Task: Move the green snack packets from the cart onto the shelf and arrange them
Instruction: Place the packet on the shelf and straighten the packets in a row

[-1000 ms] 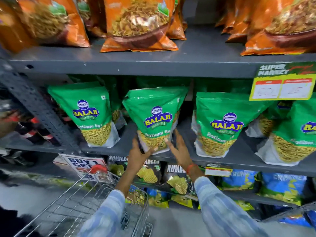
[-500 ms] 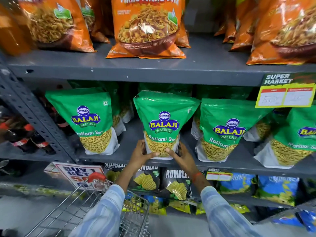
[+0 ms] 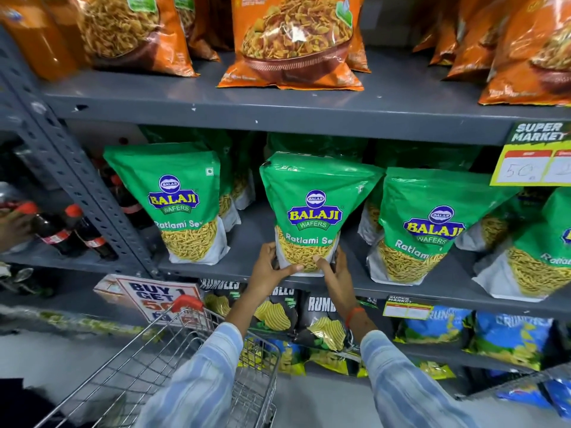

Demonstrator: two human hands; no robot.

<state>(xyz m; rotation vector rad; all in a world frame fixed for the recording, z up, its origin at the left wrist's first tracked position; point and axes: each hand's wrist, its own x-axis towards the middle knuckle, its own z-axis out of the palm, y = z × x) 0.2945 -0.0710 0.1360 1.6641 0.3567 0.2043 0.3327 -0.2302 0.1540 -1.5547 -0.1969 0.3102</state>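
A green snack packet (image 3: 312,208) stands upright at the middle of the grey shelf (image 3: 247,273). My left hand (image 3: 272,267) grips its lower left corner and my right hand (image 3: 335,270) grips its lower right corner. Another green packet (image 3: 176,196) stands to its left, and a third one (image 3: 429,223) leans to its right, with more green packets behind and at the far right. The wire cart (image 3: 173,359) is below my left arm; I see no packets in the part that shows.
Orange snack bags (image 3: 293,41) fill the shelf above. Black and blue chip bags (image 3: 324,322) sit on the lower shelf. Cola bottles (image 3: 71,233) stand left of the slotted upright post (image 3: 77,180). A yellow price tag (image 3: 531,162) hangs at the right.
Both hands have closed round the base of the middle packet and set it more upright on the shelf. The camera has moved closer and tilted up slightly.
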